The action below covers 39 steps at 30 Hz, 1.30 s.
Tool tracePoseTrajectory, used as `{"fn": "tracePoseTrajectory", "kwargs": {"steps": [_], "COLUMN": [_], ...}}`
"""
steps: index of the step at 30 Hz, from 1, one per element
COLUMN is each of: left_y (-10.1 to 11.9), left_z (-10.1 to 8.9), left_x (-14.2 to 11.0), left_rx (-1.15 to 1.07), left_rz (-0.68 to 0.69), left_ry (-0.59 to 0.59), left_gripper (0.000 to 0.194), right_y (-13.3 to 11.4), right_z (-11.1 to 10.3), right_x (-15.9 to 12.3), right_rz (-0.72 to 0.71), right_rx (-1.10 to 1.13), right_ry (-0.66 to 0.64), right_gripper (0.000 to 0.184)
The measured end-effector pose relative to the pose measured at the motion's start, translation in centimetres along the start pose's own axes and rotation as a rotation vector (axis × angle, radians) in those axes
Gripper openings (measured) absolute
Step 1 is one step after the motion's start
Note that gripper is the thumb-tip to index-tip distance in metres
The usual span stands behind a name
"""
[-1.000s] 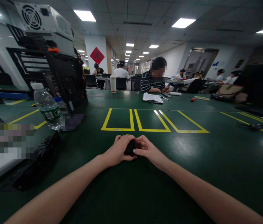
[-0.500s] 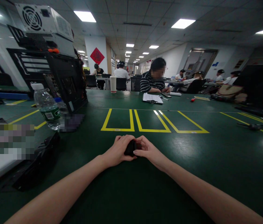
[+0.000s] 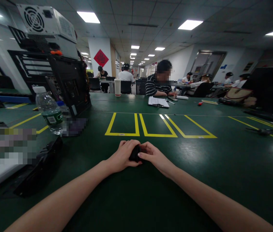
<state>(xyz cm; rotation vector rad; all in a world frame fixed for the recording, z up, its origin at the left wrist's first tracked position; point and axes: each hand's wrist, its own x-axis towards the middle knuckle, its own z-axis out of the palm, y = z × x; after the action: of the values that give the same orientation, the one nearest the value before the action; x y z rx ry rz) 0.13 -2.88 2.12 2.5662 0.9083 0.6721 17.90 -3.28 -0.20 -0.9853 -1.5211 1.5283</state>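
Between my two hands is a small black object (image 3: 134,154), low over the green table (image 3: 136,199); its exact kind does not show. My left hand (image 3: 123,156) is closed around its left side, thumb below and fingers over the top. From the right, my right hand (image 3: 152,155) pinches its side, with the thumb on the near face and the fingers curled behind. Much of the object is hidden by the fingers. Just beyond my hands, yellow tape outlines (image 3: 122,134) mark the tabletop.
At left stand a black computer case (image 3: 75,85) with a power supply unit (image 3: 46,21) on top, and a plastic bottle (image 3: 49,111). Across the table a person in a striped top (image 3: 158,85) sits by a clipboard (image 3: 158,101). A white cup (image 3: 117,87) stands farther back.
My right thumb has shifted slightly up and left on the black object. My left hand stays where it was.
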Motion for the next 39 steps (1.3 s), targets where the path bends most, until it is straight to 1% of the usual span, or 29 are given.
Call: {"fn": "tracePoseTrajectory", "kwargs": {"steps": [3,8,12,15,19,21,24,26,30,31,34,36,37,39], "left_y": [0.02,-0.30,-0.51,-0.55,-0.48,-0.33,-0.11,-0.04,-0.09,-0.12,-0.19,-0.22,-0.22,-0.20], "left_z": [0.01,0.33,0.45,0.44,0.40,0.27,0.00,-0.12,-0.10,-0.05,0.10,0.16,0.18,0.18], "left_x": [0.03,0.11,0.07,0.02,0.02,0.00,-0.04,-0.07,-0.04,-0.02,0.03,0.04,0.04,0.03], "left_rx": [0.000,0.007,0.004,0.003,0.002,-0.004,-0.002,-0.002,-0.007,-0.007,-0.004,-0.002,-0.003,-0.004], "left_rz": [0.001,0.002,0.001,0.005,0.007,0.005,0.000,-0.002,0.000,0.000,-0.002,-0.001,0.000,0.000], "left_ry": [0.003,0.018,0.020,0.013,0.017,0.004,-0.007,-0.008,-0.003,-0.002,0.000,0.000,0.001,0.004], "left_gripper": [0.050,0.052,0.053,0.050,0.051,0.050,0.050,0.051,0.049,0.049,0.048,0.049,0.049,0.050], "right_y": [0.13,0.49,0.53,0.45,0.34,0.32,0.32,0.35,0.51,0.57,0.70,0.68,0.64,0.58], "right_z": [0.06,0.16,0.09,0.00,-0.01,0.04,0.09,0.07,-0.10,-0.13,-0.17,-0.13,-0.09,-0.02], "right_x": [0.01,0.13,0.26,0.31,0.19,0.10,0.03,0.03,0.23,0.31,0.44,0.39,0.32,0.17], "right_rz": [-0.043,-0.040,-0.004,0.012,-0.024,-0.034,-0.021,-0.006,0.020,0.021,-0.018,-0.052,-0.058,-0.051], "right_rx": [0.033,0.022,-0.004,-0.011,0.021,0.018,-0.004,-0.003,0.010,0.010,0.017,0.031,0.034,0.025], "right_ry": [-0.023,0.050,0.064,0.042,-0.017,-0.006,0.039,0.046,0.051,0.046,0.014,-0.010,-0.014,0.005], "right_gripper": [0.035,0.023,0.029,0.030,0.033,0.031,0.020,0.021,0.030,0.029,0.029,0.033,0.033,0.027]}}
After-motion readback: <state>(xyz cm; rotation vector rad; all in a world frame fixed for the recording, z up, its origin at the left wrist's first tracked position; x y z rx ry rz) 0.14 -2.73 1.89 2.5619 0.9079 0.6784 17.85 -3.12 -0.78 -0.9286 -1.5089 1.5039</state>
